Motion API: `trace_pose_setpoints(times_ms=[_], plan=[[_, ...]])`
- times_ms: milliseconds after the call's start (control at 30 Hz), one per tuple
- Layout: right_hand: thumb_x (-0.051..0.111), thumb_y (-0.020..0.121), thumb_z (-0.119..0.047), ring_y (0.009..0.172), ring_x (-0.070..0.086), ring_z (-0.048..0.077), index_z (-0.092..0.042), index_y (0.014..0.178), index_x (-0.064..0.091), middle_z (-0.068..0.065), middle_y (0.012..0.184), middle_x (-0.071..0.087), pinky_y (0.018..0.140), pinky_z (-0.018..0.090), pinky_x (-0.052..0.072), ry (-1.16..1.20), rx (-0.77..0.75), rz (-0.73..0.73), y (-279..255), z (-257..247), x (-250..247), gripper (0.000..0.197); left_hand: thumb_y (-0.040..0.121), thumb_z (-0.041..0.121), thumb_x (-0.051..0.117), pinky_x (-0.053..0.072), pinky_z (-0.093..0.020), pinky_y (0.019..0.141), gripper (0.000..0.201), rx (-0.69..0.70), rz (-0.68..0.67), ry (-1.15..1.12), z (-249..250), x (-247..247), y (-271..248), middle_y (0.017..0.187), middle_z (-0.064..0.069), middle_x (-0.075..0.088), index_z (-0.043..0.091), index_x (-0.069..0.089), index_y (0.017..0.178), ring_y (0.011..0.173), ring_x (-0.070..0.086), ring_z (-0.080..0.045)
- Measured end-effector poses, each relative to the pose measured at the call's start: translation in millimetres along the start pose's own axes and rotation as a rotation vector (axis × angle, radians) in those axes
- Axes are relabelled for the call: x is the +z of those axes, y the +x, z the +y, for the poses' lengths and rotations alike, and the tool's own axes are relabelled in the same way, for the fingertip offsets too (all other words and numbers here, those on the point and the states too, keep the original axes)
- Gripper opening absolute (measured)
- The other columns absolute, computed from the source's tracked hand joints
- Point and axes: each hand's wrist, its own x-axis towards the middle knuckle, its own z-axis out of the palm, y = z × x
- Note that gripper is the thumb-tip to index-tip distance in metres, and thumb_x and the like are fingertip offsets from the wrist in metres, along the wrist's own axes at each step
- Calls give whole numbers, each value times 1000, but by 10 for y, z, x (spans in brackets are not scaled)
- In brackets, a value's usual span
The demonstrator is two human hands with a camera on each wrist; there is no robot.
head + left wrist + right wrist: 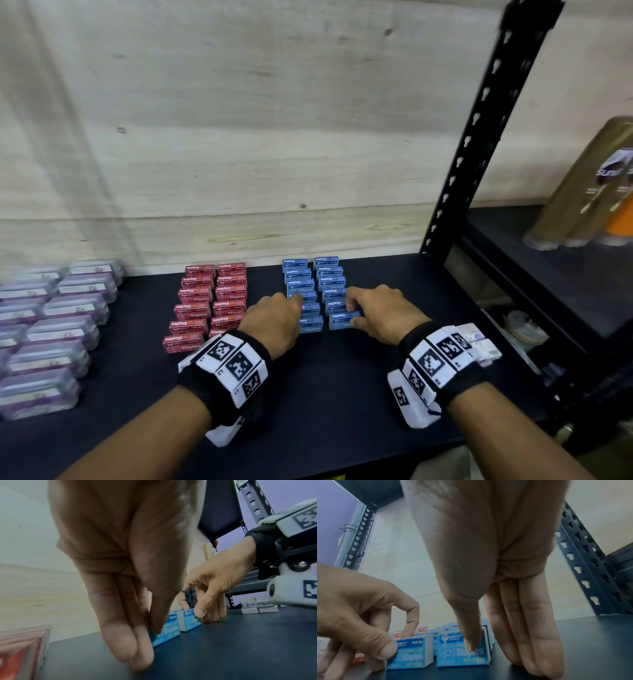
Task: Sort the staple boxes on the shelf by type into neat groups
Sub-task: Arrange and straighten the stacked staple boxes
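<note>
Two columns of blue staple boxes [313, 291] stand on the dark shelf [342, 394], with two columns of red staple boxes [209, 301] to their left. My left hand [295, 305] pinches the front box of the left blue column [412, 655] between thumb and curled index finger. Over at the right column, my right hand [352, 312] pinches the front blue box [462, 655] the same way, thumb on its front face. The other fingers of both hands rest on the shelf beside the boxes. Both boxes sit on the shelf.
Several clear purple-tinted cases [51, 325] fill the shelf's left end. A black perforated upright [479, 137] rises at the right, with gold bottles [589, 192] on the neighbouring shelf and small white boxes [479, 342] by my right wrist. A wooden panel closes the back.
</note>
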Motion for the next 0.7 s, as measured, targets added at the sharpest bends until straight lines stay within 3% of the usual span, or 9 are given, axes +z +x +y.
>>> trace_pose_setpoints(times_ms=[200,300,400,467,567,700], plan=[[63,94,-28,88,52,22,-26,103,46,0,97,54,71,31,44,-4,-1,-3,0,2,20,19,96,22,52,51,-41,87,30,5,-8,-8,2,-23,-22,114,-11,59,13,46,124,106,58,-31],[64,94,-31,91,51,22,-24,111,43,-1,96,52,75,33,44,-8,3,-17,-30,-5,15,29,95,31,55,51,-42,89,38,14,-41,-22,4,-74,-67,115,-10,60,13,42,126,107,58,-30],[65,92,-40,92,55,18,-28,115,43,-6,94,55,80,34,47,36,-12,-87,-132,68,-72,34,95,36,55,50,-39,84,40,29,-23,20,37,-167,-129,113,-8,61,14,41,125,105,59,-29],[66,90,-46,93,61,16,-32,107,48,-7,98,63,87,36,51,68,-15,-87,-232,177,-199,29,94,38,55,49,-39,82,36,53,34,20,92,-262,-156,111,-5,62,18,44,121,104,59,-29],[69,87,-46,84,62,10,-31,91,56,-12,89,64,82,31,52,83,29,8,-437,424,-442,20,91,44,57,48,-38,82,24,157,72,-54,287,-393,-152,105,3,63,26,51,107,101,59,-25],[71,87,-40,84,58,6,-32,85,59,-14,87,62,75,23,44,17,143,48,-706,815,-661,15,88,50,59,51,-36,85,19,320,-28,-177,709,-429,-41,101,10,66,32,58,92,97,61,-16]])
